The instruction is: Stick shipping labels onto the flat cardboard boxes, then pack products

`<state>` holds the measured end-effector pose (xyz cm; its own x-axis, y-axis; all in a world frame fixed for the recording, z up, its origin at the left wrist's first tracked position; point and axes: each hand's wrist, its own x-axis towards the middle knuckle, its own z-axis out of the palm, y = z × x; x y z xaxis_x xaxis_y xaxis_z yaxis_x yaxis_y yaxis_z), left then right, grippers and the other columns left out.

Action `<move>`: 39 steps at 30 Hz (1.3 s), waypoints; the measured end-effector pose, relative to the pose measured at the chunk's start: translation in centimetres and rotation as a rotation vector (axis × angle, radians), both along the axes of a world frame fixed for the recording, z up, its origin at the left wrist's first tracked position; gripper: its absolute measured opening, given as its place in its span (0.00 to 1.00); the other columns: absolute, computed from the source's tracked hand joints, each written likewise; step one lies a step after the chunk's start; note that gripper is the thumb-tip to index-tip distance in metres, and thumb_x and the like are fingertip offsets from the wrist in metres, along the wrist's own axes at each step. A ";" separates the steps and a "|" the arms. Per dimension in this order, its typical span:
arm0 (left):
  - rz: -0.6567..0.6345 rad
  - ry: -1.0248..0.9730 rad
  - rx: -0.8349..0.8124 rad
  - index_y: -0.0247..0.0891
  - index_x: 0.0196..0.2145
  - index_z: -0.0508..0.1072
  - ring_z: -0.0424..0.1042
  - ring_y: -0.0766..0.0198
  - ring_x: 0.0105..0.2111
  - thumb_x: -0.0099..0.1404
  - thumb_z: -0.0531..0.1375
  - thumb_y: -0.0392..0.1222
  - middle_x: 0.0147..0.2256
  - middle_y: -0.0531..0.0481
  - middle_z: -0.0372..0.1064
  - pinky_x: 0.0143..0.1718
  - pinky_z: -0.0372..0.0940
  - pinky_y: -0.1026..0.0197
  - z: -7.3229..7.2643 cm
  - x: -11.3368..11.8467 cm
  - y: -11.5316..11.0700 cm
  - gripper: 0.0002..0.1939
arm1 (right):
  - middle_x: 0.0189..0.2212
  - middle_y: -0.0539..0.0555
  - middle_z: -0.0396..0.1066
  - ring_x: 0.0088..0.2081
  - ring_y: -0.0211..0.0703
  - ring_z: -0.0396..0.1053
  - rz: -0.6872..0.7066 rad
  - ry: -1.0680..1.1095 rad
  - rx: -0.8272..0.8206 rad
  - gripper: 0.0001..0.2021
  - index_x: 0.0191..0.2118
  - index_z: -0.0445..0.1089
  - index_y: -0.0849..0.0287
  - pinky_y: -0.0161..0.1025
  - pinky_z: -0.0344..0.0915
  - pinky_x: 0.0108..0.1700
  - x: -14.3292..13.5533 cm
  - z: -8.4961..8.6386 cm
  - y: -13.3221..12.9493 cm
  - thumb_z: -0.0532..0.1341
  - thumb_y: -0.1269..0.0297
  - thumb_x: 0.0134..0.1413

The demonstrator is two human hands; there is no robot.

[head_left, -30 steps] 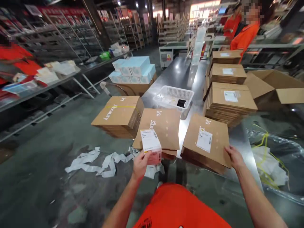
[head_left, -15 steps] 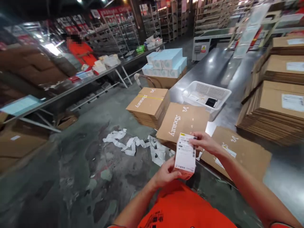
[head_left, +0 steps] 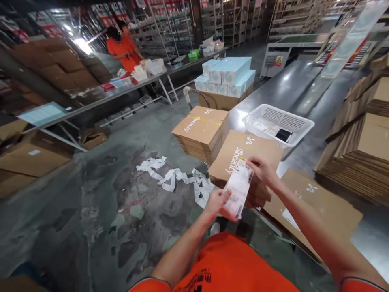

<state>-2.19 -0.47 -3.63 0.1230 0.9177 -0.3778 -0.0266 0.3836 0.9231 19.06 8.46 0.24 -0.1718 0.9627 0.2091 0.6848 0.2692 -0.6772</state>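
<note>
A stack of printed white shipping labels [head_left: 235, 202] is in front of my body, tilted away from me. My left hand [head_left: 216, 203] grips its near left side, with the thumb lying on top. My right hand [head_left: 261, 172] pinches the far end of the top label [head_left: 242, 172], which stretches up from the stack. Just beyond the labels lies a pile of flat cardboard cartons [head_left: 258, 148] with white lettering, partly covered by my right hand.
A white plastic basket [head_left: 299, 125] with a dark item stands on the metal table [head_left: 275, 87]. Another carton stack [head_left: 200, 125] and light blue boxes [head_left: 237, 65] stand beyond. Paper strips [head_left: 173, 176] litter the floor. Two people [head_left: 124, 48] in orange are at the far left table.
My right hand has drawn the top label's far end away from the stack, so the labels look longer. The view has swung left, and a second person now shows behind.
</note>
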 end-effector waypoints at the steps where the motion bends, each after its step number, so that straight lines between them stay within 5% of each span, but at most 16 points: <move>1: -0.028 0.003 -0.041 0.34 0.21 0.69 0.58 0.71 0.20 0.44 0.66 0.64 0.18 0.55 0.62 0.22 0.53 0.66 -0.8 -0.7 -0.7 0.27 | 0.33 0.56 0.73 0.36 0.47 0.68 -0.026 -0.062 0.029 0.15 0.35 0.72 0.58 0.43 0.64 0.42 0.4 -0.1 1.7 0.53 0.54 0.59; 4: -0.123 0.034 -0.151 0.32 0.25 0.74 0.63 0.66 0.21 0.43 0.67 0.61 0.21 0.50 0.68 0.21 0.57 0.64 -2.8 -2.9 -3.4 0.25 | 0.43 0.61 0.73 0.46 0.58 0.66 -0.080 -0.246 0.040 0.16 0.44 0.72 0.59 0.56 0.60 0.52 1.2 -0.3 5.3 0.60 0.55 0.54; 7: -0.079 0.104 -0.115 0.34 0.19 0.72 0.66 0.62 0.21 0.46 0.65 0.59 0.18 0.50 0.67 0.22 0.60 0.62 -2.7 -4.7 -4.2 0.22 | 0.54 0.66 0.66 0.55 0.68 0.60 -0.124 -0.333 0.035 0.29 0.58 0.65 0.61 0.66 0.51 0.57 0.9 -0.6 6.5 0.64 0.56 0.51; 11: 0.170 0.210 0.181 0.34 0.23 0.77 0.72 0.57 0.32 0.52 0.62 0.52 0.28 0.46 0.75 0.34 0.66 0.60 0.1 -5.7 0.2 0.16 | 0.63 0.66 0.57 0.64 0.60 0.50 -0.016 -0.347 0.081 0.26 0.61 0.60 0.67 0.56 0.44 0.65 -2.5 -2.2 5.2 0.53 0.59 0.61; 16: 0.179 0.175 0.209 0.34 0.27 0.78 0.73 0.57 0.35 0.52 0.63 0.54 0.33 0.45 0.77 0.37 0.66 0.59 2.0 -5.1 4.8 0.18 | 0.65 0.63 0.53 0.67 0.59 0.44 0.064 -0.391 0.061 0.28 0.62 0.59 0.63 0.58 0.36 0.66 -5.5 -4.0 0.0 0.53 0.55 0.60; 19: 0.150 0.084 0.111 0.34 0.27 0.77 0.73 0.59 0.29 0.48 0.66 0.59 0.27 0.46 0.76 0.32 0.66 0.60 1.6 -3.5 3.4 0.22 | 0.65 0.65 0.51 0.66 0.64 0.47 -0.326 -0.369 -0.021 0.29 0.63 0.57 0.61 0.63 0.43 0.63 -1.6 -3.7 -3.0 0.50 0.51 0.61; 22: 0.008 -0.042 0.004 0.33 0.23 0.75 0.70 0.62 0.24 0.43 0.68 0.63 0.23 0.47 0.74 0.28 0.65 0.61 1.3 -0.7 1.1 0.27 | 0.61 0.72 0.55 0.59 0.65 0.59 -0.757 -0.232 -0.194 0.37 0.63 0.55 0.64 0.57 0.56 0.57 5.8 -4.3 -6.4 0.52 0.42 0.56; 27: -0.250 -0.129 -0.126 0.31 0.27 0.77 0.72 0.60 0.27 0.41 0.68 0.65 0.27 0.44 0.76 0.31 0.67 0.60 1.8 2.8 -1.4 0.31 | 0.50 0.70 0.66 0.54 0.62 0.62 -1.087 -0.086 -0.264 0.41 0.59 0.62 0.68 0.54 0.60 0.54 16.8 -9.5 -15.3 0.55 0.38 0.50; 29: -0.298 -0.100 -0.169 0.32 0.27 0.77 0.73 0.59 0.28 0.41 0.68 0.65 0.27 0.45 0.76 0.31 0.67 0.59 2.0 3.2 -2.1 0.30 | 0.49 0.74 0.66 0.54 0.66 0.62 -1.151 -0.105 -0.379 0.39 0.55 0.65 0.71 0.57 0.60 0.53 18.5 -11.2 -18.3 0.54 0.39 0.50; 31: -0.311 -0.080 -0.217 0.33 0.30 0.77 0.73 0.59 0.28 0.42 0.68 0.64 0.27 0.46 0.76 0.31 0.68 0.59 2.0 3.1 -2.7 0.29 | 0.52 0.78 0.63 0.56 0.72 0.59 -1.178 -0.180 -0.439 0.38 0.54 0.66 0.72 0.64 0.57 0.53 18.2 -11.1 -19.3 0.55 0.40 0.50; 33: -0.303 -0.056 -0.238 0.33 0.29 0.76 0.73 0.60 0.27 0.42 0.68 0.63 0.25 0.48 0.74 0.31 0.68 0.59 1.8 2.9 -3.3 0.28 | 0.57 0.77 0.58 0.59 0.73 0.55 -1.071 -0.186 -0.313 0.39 0.56 0.64 0.70 0.66 0.55 0.54 16.2 -9.1 -18.2 0.55 0.39 0.49; 36: -0.301 -0.022 -0.223 0.34 0.25 0.74 0.71 0.61 0.26 0.43 0.68 0.63 0.23 0.50 0.71 0.30 0.67 0.60 1.2 2.3 -3.9 0.27 | 0.58 0.67 0.60 0.56 0.58 0.62 -0.558 0.136 -0.096 0.38 0.61 0.59 0.61 0.52 0.64 0.51 10.8 -3.7 -14.1 0.55 0.40 0.51; 39: -0.335 -0.006 -0.165 0.33 0.25 0.74 0.70 0.60 0.28 0.46 0.67 0.62 0.25 0.48 0.72 0.30 0.65 0.60 1.5 1.2 -3.6 0.26 | 0.41 0.57 0.73 0.38 0.45 0.70 -0.095 0.282 -0.142 0.25 0.49 0.69 0.57 0.40 0.68 0.38 4.6 0.8 -10.6 0.58 0.43 0.53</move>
